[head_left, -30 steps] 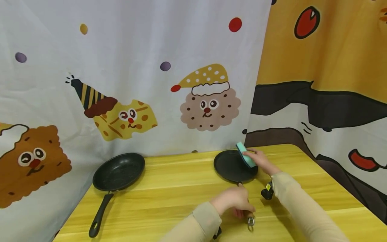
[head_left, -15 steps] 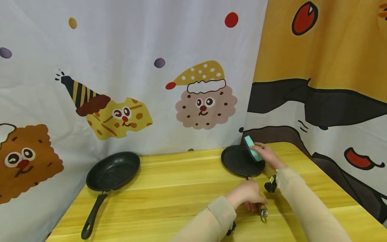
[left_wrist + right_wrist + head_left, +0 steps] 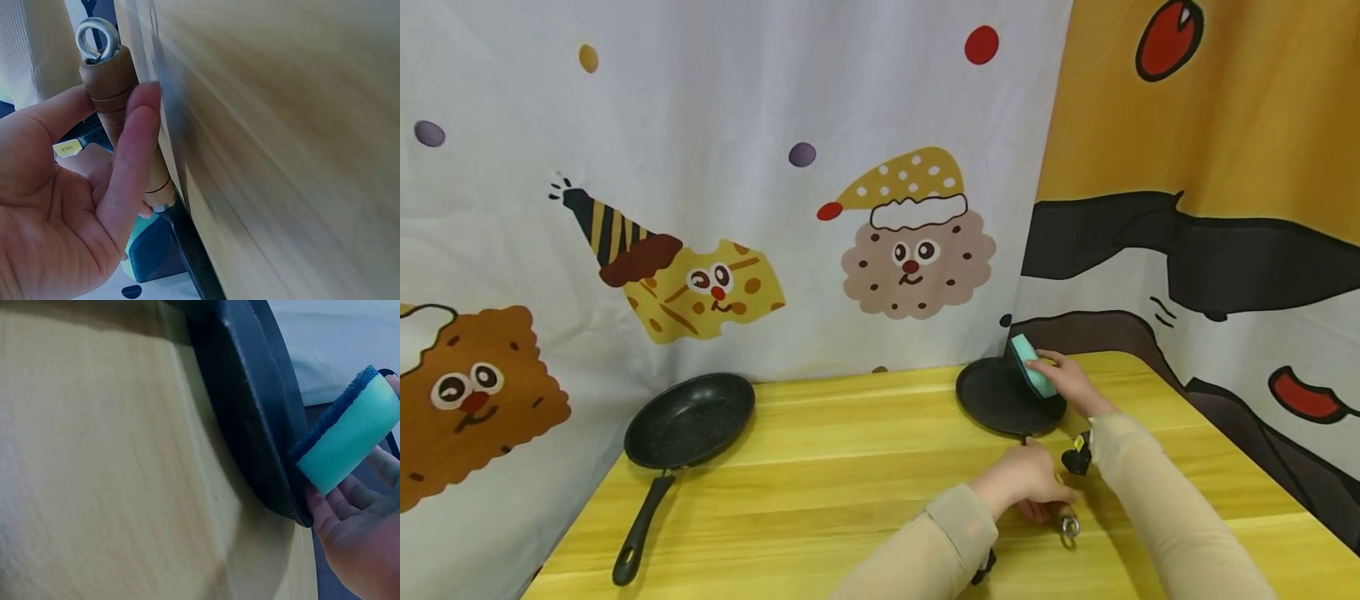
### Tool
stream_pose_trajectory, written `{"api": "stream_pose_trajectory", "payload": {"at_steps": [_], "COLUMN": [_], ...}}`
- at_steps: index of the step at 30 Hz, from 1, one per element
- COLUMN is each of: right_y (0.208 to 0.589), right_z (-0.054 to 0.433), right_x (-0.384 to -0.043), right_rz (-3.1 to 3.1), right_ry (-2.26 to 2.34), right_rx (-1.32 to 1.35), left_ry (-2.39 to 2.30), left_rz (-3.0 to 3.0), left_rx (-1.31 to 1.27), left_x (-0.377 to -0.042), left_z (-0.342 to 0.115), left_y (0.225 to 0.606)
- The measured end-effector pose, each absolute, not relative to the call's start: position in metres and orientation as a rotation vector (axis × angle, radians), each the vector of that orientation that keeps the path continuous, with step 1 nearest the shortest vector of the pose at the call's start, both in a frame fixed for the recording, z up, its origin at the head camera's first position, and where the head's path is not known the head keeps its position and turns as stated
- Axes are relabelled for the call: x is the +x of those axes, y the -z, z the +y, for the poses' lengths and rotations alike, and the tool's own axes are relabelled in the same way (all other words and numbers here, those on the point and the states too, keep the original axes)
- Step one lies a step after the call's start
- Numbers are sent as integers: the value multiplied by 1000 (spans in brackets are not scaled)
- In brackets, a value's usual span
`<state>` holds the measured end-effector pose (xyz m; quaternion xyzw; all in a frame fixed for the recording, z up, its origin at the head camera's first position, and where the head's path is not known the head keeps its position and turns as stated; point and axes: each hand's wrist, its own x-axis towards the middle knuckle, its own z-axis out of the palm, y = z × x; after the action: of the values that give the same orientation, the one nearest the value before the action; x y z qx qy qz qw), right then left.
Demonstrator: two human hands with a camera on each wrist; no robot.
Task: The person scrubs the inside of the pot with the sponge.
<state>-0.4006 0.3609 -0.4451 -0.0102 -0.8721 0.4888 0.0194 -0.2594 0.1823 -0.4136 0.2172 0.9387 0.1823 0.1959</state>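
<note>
A round, shallow black pan [image 3: 992, 398] with a wooden handle [image 3: 103, 75] lies toward the far right of the table. My left hand [image 3: 1030, 479] grips that handle, fingers and thumb around the wood, with the metal hanging ring [image 3: 97, 39] sticking out beyond. In my right hand [image 3: 1067, 385] is a turquoise sponge [image 3: 350, 431] with a dark blue scouring side. The scouring side faces the pan's inner surface, and the sponge stands tilted at the right part of the pan. Fingertips of the right hand come close to the pan's rim in the right wrist view.
A deeper black frying pan [image 3: 688, 421] with a black handle stands at the table's left, its handle toward me. The yellow wood-grain table [image 3: 835, 483] ends at a printed curtain [image 3: 737, 100] behind. Dark wrist-camera mounts sit below both wrists.
The shallow pan, with both hands and the sponge, has shifted right and slightly away, mostly in the first half second. The head view has swung slightly. Both hands keep their hold.
</note>
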Motion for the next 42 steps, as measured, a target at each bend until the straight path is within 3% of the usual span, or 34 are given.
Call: {"api": "stream_pose_trajectory", "payload": {"at_steps": [7,13,28,42], "right_y": [431,411,396,386], "right_z": [357,337,223,115], "right_x": [-396,-399,-413,-427], "right_rz": [-2711,-2692,-2741,-2694], "right_ry": [-1517,-1519,-1615,-1769], "right_rx": [12,106,435,636], "left_ry": [-693,-859,-1241,-1426], "left_rz": [2563,2490,2197,2486], "left_rx": [594,715,694,226], "left_x": [-264,-271,-254,-237], "left_z": [168,121,-67,-279], "left_y": [406,388,403,367]}}
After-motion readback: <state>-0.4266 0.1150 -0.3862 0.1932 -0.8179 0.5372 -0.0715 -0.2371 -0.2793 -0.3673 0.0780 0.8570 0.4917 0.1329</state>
